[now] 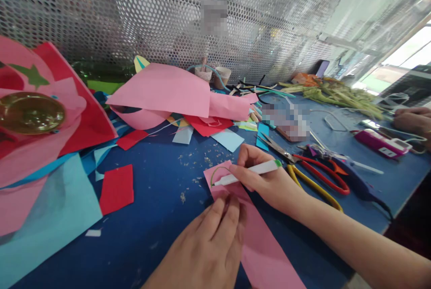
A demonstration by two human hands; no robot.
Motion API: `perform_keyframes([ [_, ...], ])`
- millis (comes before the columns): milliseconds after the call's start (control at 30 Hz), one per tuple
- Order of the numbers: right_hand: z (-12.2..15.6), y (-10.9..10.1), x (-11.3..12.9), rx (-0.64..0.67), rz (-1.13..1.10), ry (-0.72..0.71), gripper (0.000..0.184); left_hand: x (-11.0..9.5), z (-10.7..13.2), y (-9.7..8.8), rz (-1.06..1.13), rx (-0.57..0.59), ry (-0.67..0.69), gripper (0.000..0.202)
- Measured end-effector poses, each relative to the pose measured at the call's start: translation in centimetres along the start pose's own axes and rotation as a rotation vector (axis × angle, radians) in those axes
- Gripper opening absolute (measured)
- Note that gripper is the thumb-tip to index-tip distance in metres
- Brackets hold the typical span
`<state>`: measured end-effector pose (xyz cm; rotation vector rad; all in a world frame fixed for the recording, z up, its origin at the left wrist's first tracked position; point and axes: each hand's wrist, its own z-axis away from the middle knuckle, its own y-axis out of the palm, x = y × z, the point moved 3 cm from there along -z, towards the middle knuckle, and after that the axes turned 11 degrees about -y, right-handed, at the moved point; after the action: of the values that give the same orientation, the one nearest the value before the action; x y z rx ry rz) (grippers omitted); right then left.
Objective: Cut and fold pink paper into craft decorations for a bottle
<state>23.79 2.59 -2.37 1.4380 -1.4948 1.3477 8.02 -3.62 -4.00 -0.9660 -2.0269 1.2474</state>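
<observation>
A long pink paper strip lies on the blue table in front of me. My left hand rests flat on the strip with its fingers stretched out, pressing the paper down. My right hand grips a white pen with a green cap; its tip touches the strip's far end, where a green curved line is drawn.
Red-handled and yellow-handled scissors lie right of my hand. Red, light blue and pink paper sheets cover the left and back. A gold bowl sits far left. Another person's hand and a pink device are at the right, before a perforated metal screen.
</observation>
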Motion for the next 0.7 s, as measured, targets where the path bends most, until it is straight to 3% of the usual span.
perform_keyframes([
  [300,-0.03,0.29,-0.2,0.037,0.004,-0.014,0.025,0.23,-0.12,0.19,0.114,0.056,-0.033,0.042],
  [567,0.14,0.29,-0.21,0.067,0.01,0.001,0.025,0.11,-0.41,-0.32,0.038,0.043,-0.006,0.044],
  [633,0.13,0.04,-0.48,0.026,-0.066,0.046,0.026,0.19,-0.42,-0.32,0.054,0.034,-0.012,0.042],
  [700,-0.05,-0.64,-0.79,-0.122,-0.195,0.08,0.028,0.38,-0.34,-0.26,0.068,0.029,-0.013,0.04],
])
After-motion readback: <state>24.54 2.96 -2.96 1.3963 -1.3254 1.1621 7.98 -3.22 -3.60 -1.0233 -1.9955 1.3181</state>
